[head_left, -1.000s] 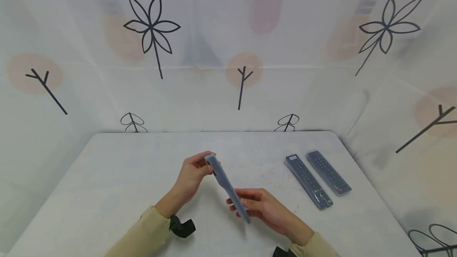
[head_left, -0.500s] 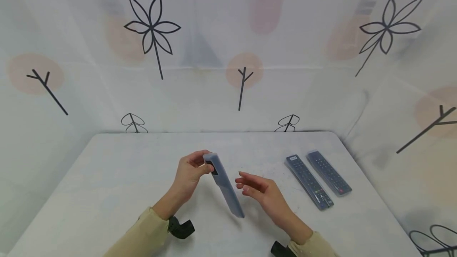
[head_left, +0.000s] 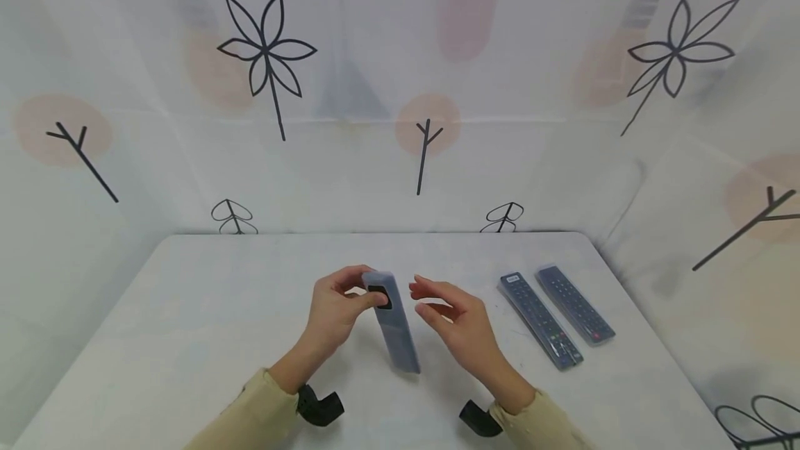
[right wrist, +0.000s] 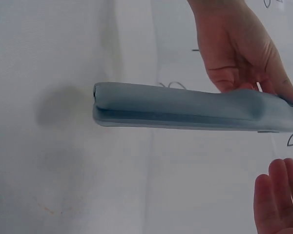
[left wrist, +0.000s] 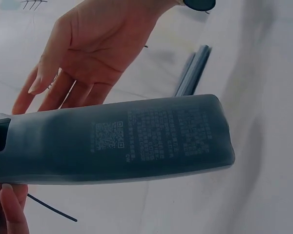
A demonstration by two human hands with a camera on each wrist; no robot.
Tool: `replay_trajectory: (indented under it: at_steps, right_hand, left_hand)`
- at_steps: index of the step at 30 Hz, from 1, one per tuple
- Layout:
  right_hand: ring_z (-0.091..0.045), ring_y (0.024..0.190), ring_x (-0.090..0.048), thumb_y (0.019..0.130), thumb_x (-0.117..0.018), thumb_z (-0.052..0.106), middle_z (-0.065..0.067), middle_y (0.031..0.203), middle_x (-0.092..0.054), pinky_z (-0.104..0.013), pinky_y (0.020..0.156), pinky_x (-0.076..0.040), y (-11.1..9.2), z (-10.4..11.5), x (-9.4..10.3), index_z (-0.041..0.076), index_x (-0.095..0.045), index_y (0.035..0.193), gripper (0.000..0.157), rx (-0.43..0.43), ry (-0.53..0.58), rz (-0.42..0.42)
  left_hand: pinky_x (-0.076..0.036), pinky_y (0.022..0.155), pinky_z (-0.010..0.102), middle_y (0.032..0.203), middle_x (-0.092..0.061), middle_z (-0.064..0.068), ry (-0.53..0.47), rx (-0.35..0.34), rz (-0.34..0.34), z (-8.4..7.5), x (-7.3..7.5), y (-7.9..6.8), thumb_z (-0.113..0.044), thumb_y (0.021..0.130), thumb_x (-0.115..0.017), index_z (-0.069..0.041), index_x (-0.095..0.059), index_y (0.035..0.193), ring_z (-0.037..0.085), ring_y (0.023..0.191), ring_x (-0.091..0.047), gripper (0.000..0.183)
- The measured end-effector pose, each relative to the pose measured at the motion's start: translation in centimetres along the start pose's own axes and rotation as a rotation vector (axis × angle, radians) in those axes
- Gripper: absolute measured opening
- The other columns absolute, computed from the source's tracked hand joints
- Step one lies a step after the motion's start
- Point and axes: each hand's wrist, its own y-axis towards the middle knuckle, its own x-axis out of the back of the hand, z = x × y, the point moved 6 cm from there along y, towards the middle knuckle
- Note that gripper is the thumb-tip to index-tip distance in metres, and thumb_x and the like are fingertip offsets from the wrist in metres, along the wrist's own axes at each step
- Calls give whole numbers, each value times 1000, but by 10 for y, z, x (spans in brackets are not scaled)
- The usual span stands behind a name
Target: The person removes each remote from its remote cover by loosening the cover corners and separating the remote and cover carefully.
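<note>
Head view, remote (head_left: 398,335): I see it raised off the worktop (head_left: 219,318), tilted, back showing; left-wrist view picks out a QR code (left wrist: 110,136).
Left hand (head_left: 333,307): grip clamped on the remote's upper end, thumb across the dark patch (left wrist: 0,134).
Right hand (head_left: 461,321): just beside the remote, holding nothing, fingertips and thumb apart.
Step, I judge: one-handed holding, back presented.
Next move, I judge: calls for a steady left hold while right fingers meet the free edge.
Remotes lying rightward: inner remote (head_left: 540,321), outer remote (head_left: 575,304), side by side.
</note>
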Motion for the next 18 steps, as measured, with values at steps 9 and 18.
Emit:
replay_trajectory:
  at_steps: [9, 18]
  right_hand:
    - [-25, 109, -65, 91, -69, -1, -6, 122, -67, -34, 87, -55, 8, 13, -8, 6, -63, 132, 42, 82, -26, -17]
    - [-23, 105, -67, 89, -69, -7, -11, 118, -67, -34, 83, -57, 14, 19, -17, -1, -67, 124, 36, 206, -74, -15]
  left_hand:
    - [-49, 57, 26, 85, -68, 3, 149, -119, -33, -10, -5, -7, -16, 70, -91, -13, -75, 101, 18, 68, -58, 35]
    - [-46, 59, 23, 82, -67, -2, 219, -221, -65, -15, -12, -10, -11, 65, -93, -12, -74, 98, 28, 78, -58, 38]
